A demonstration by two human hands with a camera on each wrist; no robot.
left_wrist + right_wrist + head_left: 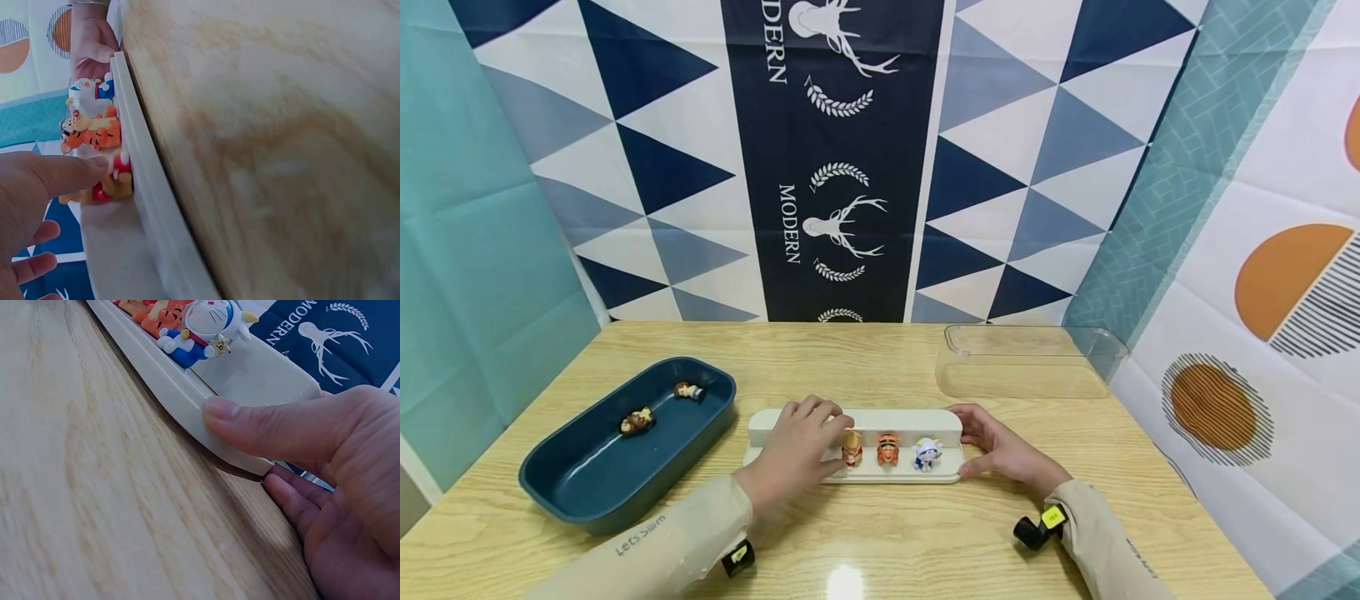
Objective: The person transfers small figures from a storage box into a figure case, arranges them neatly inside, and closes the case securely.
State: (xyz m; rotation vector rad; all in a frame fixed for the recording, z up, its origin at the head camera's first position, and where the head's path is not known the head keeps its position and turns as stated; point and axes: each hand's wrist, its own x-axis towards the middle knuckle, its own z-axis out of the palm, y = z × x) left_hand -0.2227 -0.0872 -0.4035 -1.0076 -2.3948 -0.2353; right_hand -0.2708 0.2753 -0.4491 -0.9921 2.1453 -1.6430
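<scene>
A white stand (895, 477) with a raised back lies across the table. On it stand a yellow-and-red bear figurine (852, 450), an orange striped tiger figurine (887, 450) and a white-and-blue cat-like figurine (927, 453) holding a star. My left hand (801, 450) reaches over the stand's left part and pinches the bear; its thumb (78, 174) lies against the figurine, while the lower fingers are loose. At the right end, my right hand (1003, 446) grips the stand's corner, with the thumb (250, 425) on the rim and fingertips at its lower edge.
A dark blue tub (625, 492) stands on the left with a brown figurine (637, 422) and a smaller brown-haired figurine (688, 391) inside. At the back right is a clear plastic cover (1022, 375). Patterned cloths (842, 167) hang behind the wooden table (925, 542).
</scene>
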